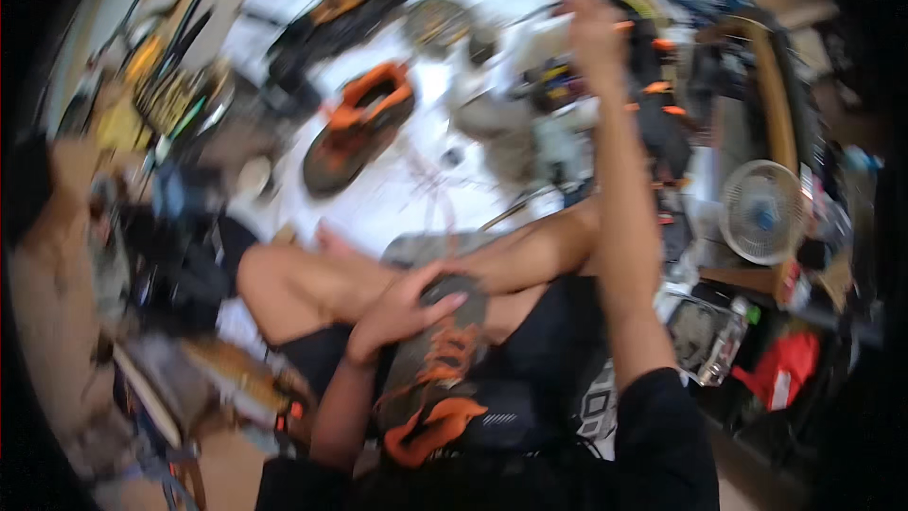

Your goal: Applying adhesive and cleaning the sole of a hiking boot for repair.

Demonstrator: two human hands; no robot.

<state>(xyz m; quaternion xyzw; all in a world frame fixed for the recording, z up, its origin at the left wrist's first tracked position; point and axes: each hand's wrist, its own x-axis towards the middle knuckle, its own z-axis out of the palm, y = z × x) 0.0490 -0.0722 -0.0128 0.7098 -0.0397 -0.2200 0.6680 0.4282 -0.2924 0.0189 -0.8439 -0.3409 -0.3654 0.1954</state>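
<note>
A dark olive sneaker (416, 360) with orange laces and an orange lining lies across my lap, its toe pointing away from me. My left hand (405, 310) is closed around its toe end, with the thumb over the top. A matching sneaker (345, 153) stands on the white sheet (426, 166) ahead, a little to the left. My right arm is stretched far forward, and my right hand (594, 33) is over the cluttered far right of the sheet. Motion smears its fingers, so I cannot make out whether they hold anything. A thin dark stick-like thing (534, 15) shows beside it.
Dark shoes or bags (336, 19) lie at the far left of the sheet. A white fan (762, 213) stands on the right, with a clear plastic bottle (724, 345) and a red cloth-like item (785, 369) nearer me. Mixed clutter crowds the left side.
</note>
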